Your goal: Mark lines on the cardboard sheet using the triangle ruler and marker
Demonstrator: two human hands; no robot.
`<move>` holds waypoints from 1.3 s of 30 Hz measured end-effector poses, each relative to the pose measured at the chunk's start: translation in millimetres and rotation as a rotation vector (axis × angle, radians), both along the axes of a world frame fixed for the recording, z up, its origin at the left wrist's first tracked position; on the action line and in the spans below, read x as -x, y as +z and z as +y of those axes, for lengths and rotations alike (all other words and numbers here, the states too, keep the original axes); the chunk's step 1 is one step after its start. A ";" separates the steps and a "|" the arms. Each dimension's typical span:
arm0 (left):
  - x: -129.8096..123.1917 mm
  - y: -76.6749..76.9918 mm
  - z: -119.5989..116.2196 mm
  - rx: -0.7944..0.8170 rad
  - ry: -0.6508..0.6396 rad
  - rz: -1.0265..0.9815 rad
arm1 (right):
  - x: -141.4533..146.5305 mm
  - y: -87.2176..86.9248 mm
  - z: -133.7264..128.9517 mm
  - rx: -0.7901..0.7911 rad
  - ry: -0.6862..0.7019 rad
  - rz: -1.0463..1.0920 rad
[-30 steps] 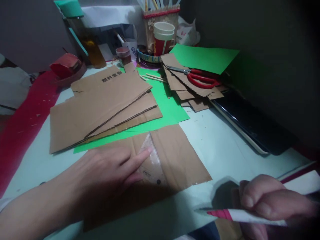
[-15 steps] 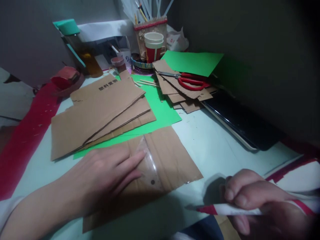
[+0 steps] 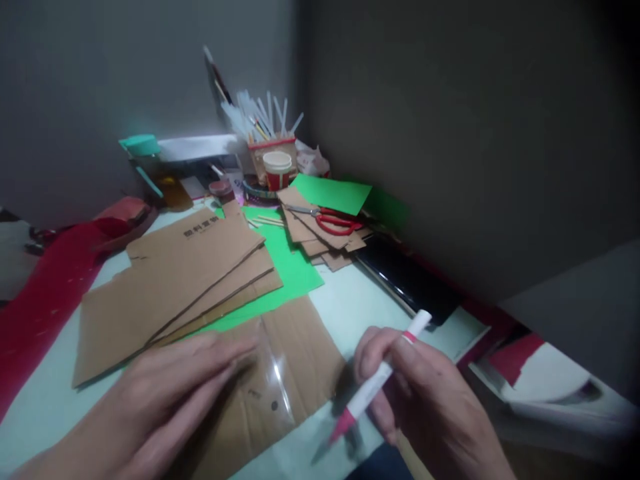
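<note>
A clear plastic set square with a small round hole lies on a brown cardboard piece near the table's front. My left hand rests over the cardboard with fingers stretched out, their tips at the set square's left side; whether they press on it is hard to tell. Between the thumb and fingers of my right hand is a white marker pen with a pinkish-red tip end, slanting down to the left. Its tip is blurred and appears just right of the cardboard, above the pale table.
Stacked cardboard sheets lie at left on green paper. Red-handled scissors top smaller cardboard pieces. A black flat device sits right. Behind stand a teal-lidded bottle, paper cups and a holder of sticks.
The view has tilted up and shifted right. My right hand has come left toward the cardboard, with the marker turned steeper. My left hand's fingers lie closer together, farther left on the set square.
</note>
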State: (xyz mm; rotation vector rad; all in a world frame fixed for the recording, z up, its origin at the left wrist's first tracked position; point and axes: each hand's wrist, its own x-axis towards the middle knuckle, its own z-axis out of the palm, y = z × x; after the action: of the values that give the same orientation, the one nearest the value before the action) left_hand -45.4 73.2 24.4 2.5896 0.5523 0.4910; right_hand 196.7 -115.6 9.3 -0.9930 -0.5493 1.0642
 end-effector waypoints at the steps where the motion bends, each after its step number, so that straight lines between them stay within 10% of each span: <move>1: -3.1 3.4 -2.2 0.192 0.101 -0.025 | 0.7 7.4 6.2 -0.007 0.007 0.018; 4: -19.1 19.7 -5.6 1.166 -0.052 -0.122 | 2.7 26.4 22.7 -0.090 0.041 0.008; 5: -25.0 26.3 -6.2 1.254 -0.086 -0.152 | 3.3 30.7 27.5 -0.132 0.052 -0.011; 13: -38.0 59.3 -14.9 1.240 -0.255 -0.335 | 9.1 44.7 62.0 -0.310 -0.007 -0.141; 39: -28.4 58.0 -22.7 1.066 -0.284 -0.316 | 11.6 43.2 54.0 -0.429 -0.100 -0.371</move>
State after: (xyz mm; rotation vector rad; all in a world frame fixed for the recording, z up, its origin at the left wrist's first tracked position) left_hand -17.0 50.5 82.4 1.4965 0.2179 0.3520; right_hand 185.1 -61.5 52.6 -0.8265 -0.9753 0.6335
